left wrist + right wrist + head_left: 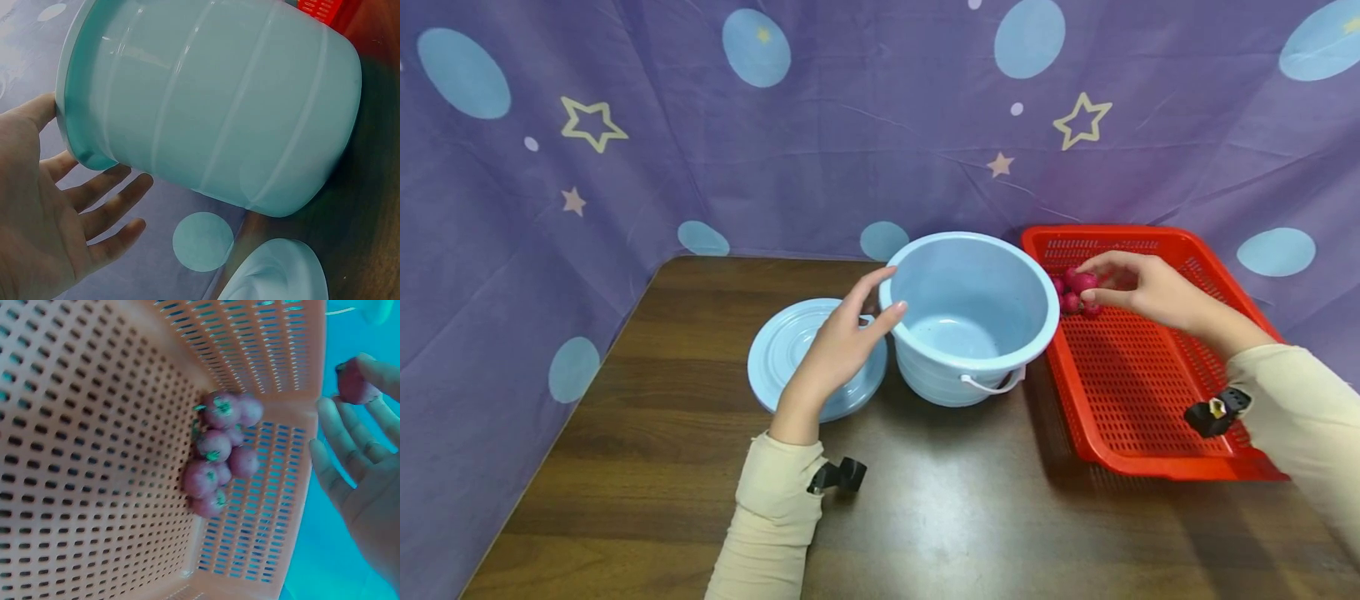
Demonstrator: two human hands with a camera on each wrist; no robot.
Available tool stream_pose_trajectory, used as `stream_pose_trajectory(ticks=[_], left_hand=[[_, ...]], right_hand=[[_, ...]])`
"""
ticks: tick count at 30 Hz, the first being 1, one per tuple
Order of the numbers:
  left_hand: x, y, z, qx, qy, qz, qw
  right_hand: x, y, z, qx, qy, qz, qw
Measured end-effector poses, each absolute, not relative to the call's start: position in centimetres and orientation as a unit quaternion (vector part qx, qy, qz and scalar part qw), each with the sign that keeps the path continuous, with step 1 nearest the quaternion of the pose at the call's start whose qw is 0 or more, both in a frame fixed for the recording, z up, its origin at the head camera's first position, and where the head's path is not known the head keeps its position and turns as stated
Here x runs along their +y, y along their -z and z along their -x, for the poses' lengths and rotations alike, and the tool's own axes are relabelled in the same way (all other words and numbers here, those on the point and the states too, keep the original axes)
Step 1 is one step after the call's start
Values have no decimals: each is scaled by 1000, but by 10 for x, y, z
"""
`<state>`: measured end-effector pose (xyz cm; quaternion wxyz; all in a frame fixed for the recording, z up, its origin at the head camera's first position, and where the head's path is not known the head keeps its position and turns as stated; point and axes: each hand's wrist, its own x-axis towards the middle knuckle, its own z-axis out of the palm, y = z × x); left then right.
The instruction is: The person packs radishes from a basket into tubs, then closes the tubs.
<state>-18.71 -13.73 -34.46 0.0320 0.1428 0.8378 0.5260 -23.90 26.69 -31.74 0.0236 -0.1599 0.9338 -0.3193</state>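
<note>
My left hand [838, 346] touches the left rim of a light blue bucket [925, 379]. In the left wrist view its fingers [115, 203] spread loosely beside the rim, not curled round it. The bucket is upright, and no contents show inside. Over the far left part of a red slotted basket [1135, 392], my right hand [1150, 287] pinches a small round red radish [355, 382] between thumb and fingers. Several more radishes [212, 445] with short green stem stubs lie clustered in the basket's corner, partly hidden by that hand in the head view.
A round light blue lid [775, 358] lies on the dark wooden table [662, 458] left of the bucket, partly behind my left forearm. The bucket's handle [992, 388] hangs at its front. A purple patterned cloth [865, 100] hangs behind the table.
</note>
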Motion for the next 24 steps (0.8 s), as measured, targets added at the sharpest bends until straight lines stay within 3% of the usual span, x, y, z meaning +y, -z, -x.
stream_pose_trajectory(ticks=[10,24], left_hand=[[-137,346,188,835,-530,-145,33],[-138,346,187,837,-528,-141,28]], right_hand=[[257,299,230,906,393,153,-38],[220,284,209,877,432,205,-41]])
